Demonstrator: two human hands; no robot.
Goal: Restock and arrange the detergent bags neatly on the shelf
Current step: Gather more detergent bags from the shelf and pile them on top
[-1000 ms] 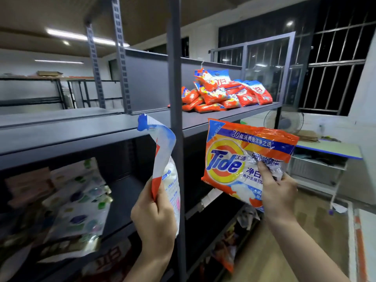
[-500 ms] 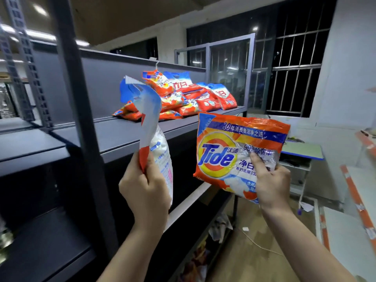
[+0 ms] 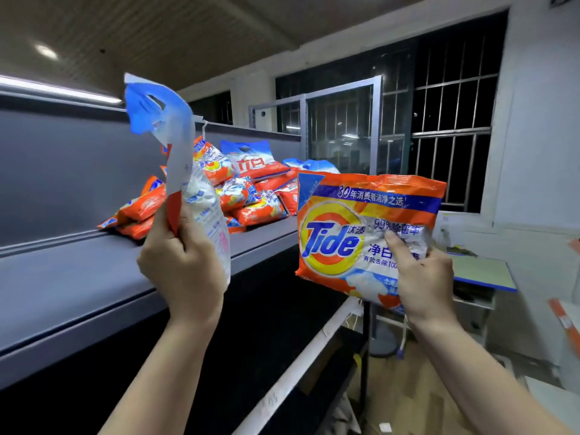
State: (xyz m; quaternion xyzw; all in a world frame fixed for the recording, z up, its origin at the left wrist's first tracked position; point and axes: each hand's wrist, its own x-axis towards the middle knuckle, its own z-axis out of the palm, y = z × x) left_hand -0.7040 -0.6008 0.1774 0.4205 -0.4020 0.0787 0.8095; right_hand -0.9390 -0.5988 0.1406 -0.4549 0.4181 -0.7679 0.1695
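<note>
1. The left hand (image 3: pixel 183 271) is raised in front of the shelf (image 3: pixel 62 277), its grip clenched around the lower part of a white and blue detergent bag (image 3: pixel 188 183) seen edge-on; the bag's blue handle end stands above the fist.
2. The right hand (image 3: pixel 422 284) holds an orange Tide bag (image 3: pixel 351 227) face-on, thumb pressed across its front and fingers behind, so this grip too is grasping a bag.
3. Both bags are in the air, well apart from each other, in front of the grey shelf edge.
4. Farther back on the shelf lies a loose pile of detergent bags (image 3: pixel 251 196), orange ones stacked under and around a red and blue one.
5. Behind the right hand, a light desk (image 3: pixel 483 274) stands by the barred window (image 3: pixel 452 120).
</note>
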